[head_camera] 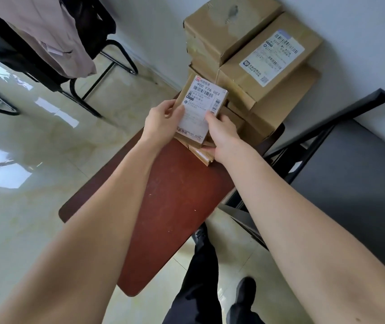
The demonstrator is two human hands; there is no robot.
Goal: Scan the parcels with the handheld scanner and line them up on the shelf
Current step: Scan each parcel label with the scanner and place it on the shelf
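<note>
Both hands hold a small cardboard parcel [200, 108] over the far end of the reddish-brown bench [175, 195].

Left hand [162, 123] and right hand [221, 134] clasp its opposite edges, white label up; flatter parcels apparently lie beneath.

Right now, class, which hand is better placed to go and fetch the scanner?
Probably the right hand: it only touches the small parcel's edge, while the left hand grips it.
</note>
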